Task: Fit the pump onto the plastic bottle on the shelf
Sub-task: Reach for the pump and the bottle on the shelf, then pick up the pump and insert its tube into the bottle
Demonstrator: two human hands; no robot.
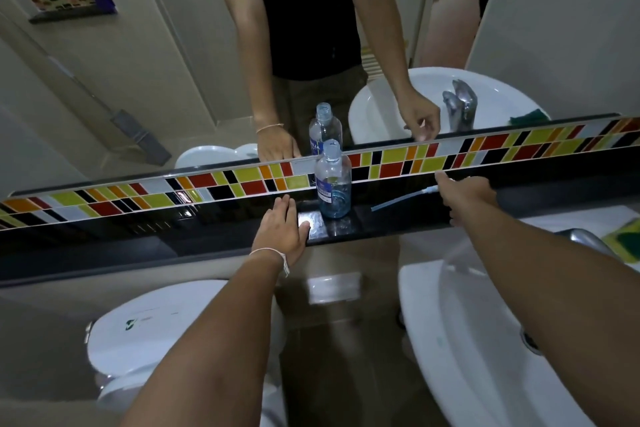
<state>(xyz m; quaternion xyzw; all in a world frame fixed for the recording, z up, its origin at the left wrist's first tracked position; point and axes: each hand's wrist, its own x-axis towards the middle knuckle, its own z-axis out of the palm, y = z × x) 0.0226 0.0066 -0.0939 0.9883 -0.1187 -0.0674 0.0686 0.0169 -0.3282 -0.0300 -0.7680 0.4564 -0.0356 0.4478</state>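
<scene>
I see the plastic bottle standing upright and uncapped near the middle of the black shelf, close to its back edge under the coloured tile strip. Its dark blue label carries white print too small for me to read; a little blue liquid sits at the bottom. My left hand lies flat and spread on the shelf just left of the bottle, gripping nothing, a white string bracelet at the wrist. My right hand is over the shelf to the bottle's right, closed around the pump at its head end; the pale dip tube slants down toward the bottle, its tip on the shelf. The mirror above shows a black T-shirt with stylised lettering I cannot make out.
</scene>
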